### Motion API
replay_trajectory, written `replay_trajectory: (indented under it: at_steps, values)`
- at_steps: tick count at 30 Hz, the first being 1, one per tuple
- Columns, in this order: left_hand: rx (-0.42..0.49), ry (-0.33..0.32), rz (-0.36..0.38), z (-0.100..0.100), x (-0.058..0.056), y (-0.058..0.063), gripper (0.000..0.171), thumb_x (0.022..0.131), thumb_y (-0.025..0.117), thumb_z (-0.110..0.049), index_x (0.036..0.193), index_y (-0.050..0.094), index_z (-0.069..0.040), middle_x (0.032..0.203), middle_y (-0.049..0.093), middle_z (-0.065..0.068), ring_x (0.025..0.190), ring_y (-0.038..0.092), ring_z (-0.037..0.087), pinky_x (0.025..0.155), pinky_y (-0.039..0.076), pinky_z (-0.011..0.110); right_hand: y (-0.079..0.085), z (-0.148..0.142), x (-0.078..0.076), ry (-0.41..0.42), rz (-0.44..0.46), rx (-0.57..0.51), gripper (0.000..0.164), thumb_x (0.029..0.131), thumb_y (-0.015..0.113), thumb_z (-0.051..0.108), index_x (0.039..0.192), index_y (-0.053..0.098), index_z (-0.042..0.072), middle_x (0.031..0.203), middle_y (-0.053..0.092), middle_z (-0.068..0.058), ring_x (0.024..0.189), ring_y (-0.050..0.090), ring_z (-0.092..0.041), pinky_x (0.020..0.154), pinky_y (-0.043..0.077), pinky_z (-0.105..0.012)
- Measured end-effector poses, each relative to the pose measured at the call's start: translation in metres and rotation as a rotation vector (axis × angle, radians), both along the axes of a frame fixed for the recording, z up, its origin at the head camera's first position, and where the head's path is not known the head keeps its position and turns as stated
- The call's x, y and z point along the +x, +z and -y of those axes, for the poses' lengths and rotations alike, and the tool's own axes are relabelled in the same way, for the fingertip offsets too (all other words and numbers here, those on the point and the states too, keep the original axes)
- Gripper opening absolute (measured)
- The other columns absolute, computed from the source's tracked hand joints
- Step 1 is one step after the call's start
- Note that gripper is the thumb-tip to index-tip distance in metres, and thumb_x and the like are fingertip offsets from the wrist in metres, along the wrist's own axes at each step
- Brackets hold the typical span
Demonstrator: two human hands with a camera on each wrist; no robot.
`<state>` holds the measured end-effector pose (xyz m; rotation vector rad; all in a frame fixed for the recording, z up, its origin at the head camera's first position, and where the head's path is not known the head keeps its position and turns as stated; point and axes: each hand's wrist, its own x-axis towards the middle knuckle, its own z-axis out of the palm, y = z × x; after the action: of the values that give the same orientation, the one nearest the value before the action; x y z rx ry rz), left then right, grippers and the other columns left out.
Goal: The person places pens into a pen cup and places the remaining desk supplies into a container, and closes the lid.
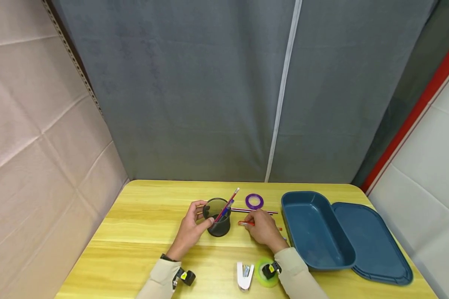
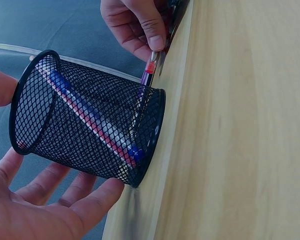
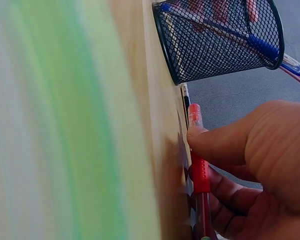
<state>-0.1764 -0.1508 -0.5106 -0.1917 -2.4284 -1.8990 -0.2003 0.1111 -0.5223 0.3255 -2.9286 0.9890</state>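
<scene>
My left hand (image 1: 187, 234) holds a black mesh pen cup (image 1: 219, 229) upright on the table, its thumb at the rim and fingers around the side. Inside the cup lean a blue-capped pen (image 3: 262, 47) and a pink pencil (image 1: 235, 192) with a white end. To the right of the cup, my right hand (image 1: 263, 228) pinches a red pen (image 3: 200, 175) between thumb and fingers, close over the tabletop. The pen's red tip end points toward the cup. Just beyond this hand, dark striped pencils (image 1: 241, 210) lie on the wood.
A roll of purple tape (image 1: 255, 207) lies behind the right hand. Nearer me are a white stapler (image 1: 244, 281) and a green tape roll (image 1: 258, 273), partly under the right wrist. At right stand a blue box (image 1: 318, 236) and its lid (image 1: 378, 243).
</scene>
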Motion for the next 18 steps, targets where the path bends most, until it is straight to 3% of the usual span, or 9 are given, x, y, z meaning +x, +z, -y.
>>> replay_trajectory:
  at_steps: [5,11,18]
  values:
    - [0.002,-0.002,0.003,-0.0004,0.0001,0.0003,0.057,0.092,0.078,-0.015,0.143,0.052,-0.014,0.145,0.061,0.022,0.129,0.062,0.045,0.103,0.055,0.051,0.0008,0.0001,0.0001,-0.003,-0.005,-0.026,0.008,0.088,0.082,0.007,0.092,0.078,0.012,0.081,0.064,0.002,0.078,0.055,-0.016,0.073,0.048,-0.035]
    - [0.016,-0.01,0.007,-0.0001,-0.0004,0.0004,0.056,0.093,0.078,-0.015,0.142,0.052,-0.015,0.145,0.061,0.021,0.131,0.062,0.043,0.102,0.054,0.046,0.0018,-0.0005,-0.0001,0.003,-0.051,-0.045,0.009,0.089,0.078,0.003,0.096,0.08,0.009,0.086,0.071,-0.001,0.082,0.061,-0.016,0.079,0.053,-0.038]
    - [0.004,-0.003,0.011,0.0002,-0.0001,0.0012,0.056,0.093,0.079,-0.017,0.142,0.052,-0.018,0.146,0.061,0.019,0.131,0.062,0.043,0.103,0.055,0.052,0.0057,0.0003,0.001,-0.001,-0.024,-0.048,0.009,0.092,0.076,0.003,0.096,0.08,0.01,0.089,0.072,0.0,0.083,0.061,-0.016,0.08,0.053,-0.039]
